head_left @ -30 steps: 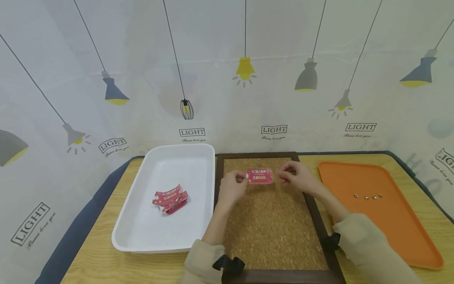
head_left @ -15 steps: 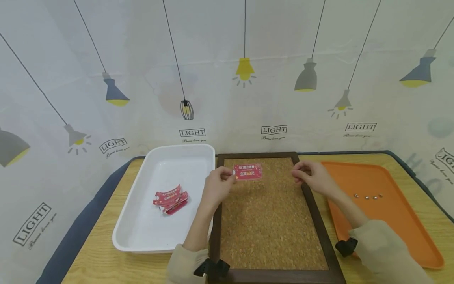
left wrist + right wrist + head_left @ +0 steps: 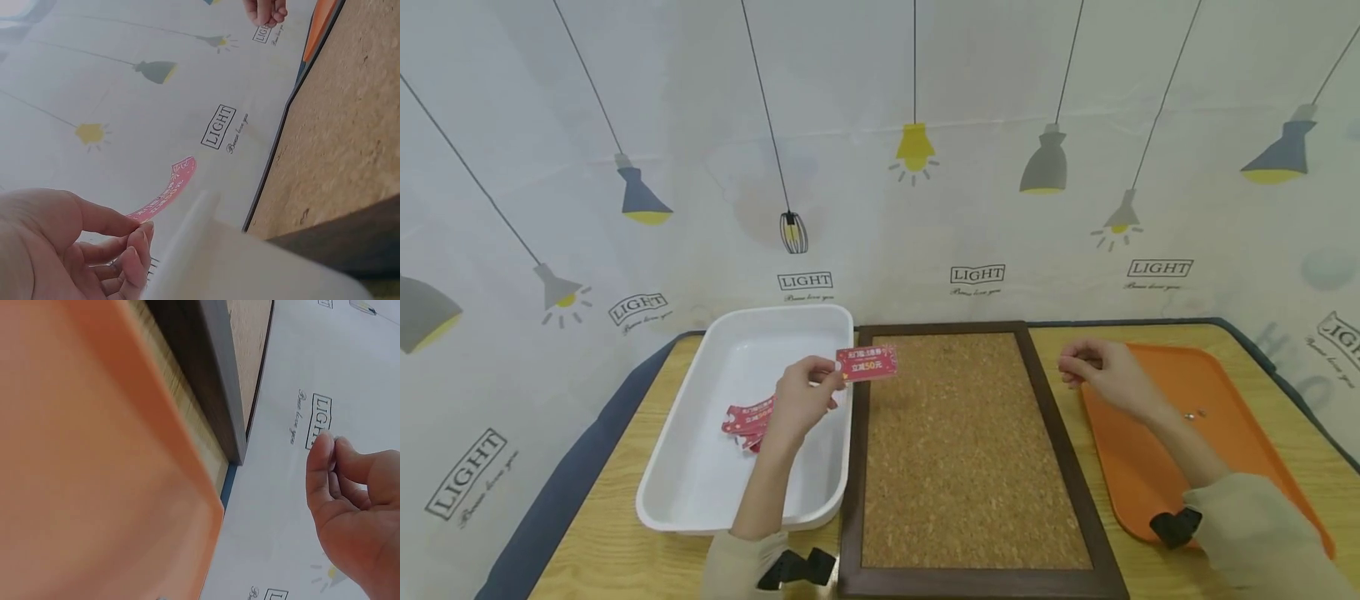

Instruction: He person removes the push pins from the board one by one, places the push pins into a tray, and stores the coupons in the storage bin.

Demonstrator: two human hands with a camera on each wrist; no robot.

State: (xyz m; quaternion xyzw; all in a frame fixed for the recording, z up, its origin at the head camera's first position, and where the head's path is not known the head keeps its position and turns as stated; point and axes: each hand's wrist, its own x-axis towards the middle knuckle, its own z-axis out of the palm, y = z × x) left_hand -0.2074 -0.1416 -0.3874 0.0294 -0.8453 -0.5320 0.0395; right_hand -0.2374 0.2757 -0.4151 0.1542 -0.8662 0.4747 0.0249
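Note:
My left hand (image 3: 805,398) pinches a red printed coupon (image 3: 868,364) by its left end, above the right rim of a white tray (image 3: 681,487). In the left wrist view the coupon bows as it sticks out from thumb and fingers. More red coupons (image 3: 748,421) lie in a loose pile inside the tray, partly behind the left hand. My right hand (image 3: 1108,377) hovers over the near-left part of an orange tray (image 3: 1157,467), thumb and forefinger pinched together. A tiny silvery thumbtack (image 3: 337,440) shows between those fingertips, mostly hidden.
A cork board (image 3: 977,467) in a dark brown frame lies between the two trays on the wooden table (image 3: 602,533). Small silvery tacks (image 3: 1189,416) rest in the orange tray, some covered by the right arm. A lamp-printed sheet (image 3: 850,175) rises behind the table.
My left hand has carried the coupon leftward from above the cork board to the white tray's rim. My right hand has drawn away to the right, over the orange tray.

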